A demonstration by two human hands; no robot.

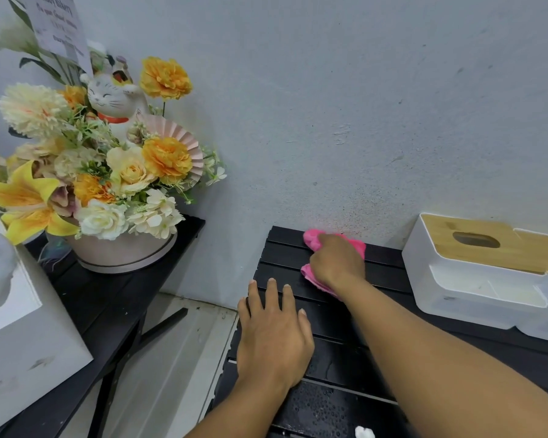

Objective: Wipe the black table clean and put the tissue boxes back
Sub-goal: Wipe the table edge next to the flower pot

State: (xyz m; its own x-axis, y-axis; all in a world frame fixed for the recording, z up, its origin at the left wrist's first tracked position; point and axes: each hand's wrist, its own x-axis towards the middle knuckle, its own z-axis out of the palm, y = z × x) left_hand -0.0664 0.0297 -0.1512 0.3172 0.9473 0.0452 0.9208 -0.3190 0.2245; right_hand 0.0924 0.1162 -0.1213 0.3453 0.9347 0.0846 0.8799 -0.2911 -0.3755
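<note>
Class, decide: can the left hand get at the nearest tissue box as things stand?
Probably not directly: the right hand gripping the pink cloth and its forearm lie between the left hand and the tissue box.

Close head view, down onto table (282,260)

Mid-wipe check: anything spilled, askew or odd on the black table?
Water droplets bead on the near slats of the black slatted table, away from the pink cloth the right hand grips by the wall. A small white scrap lies at the near edge.
</note>
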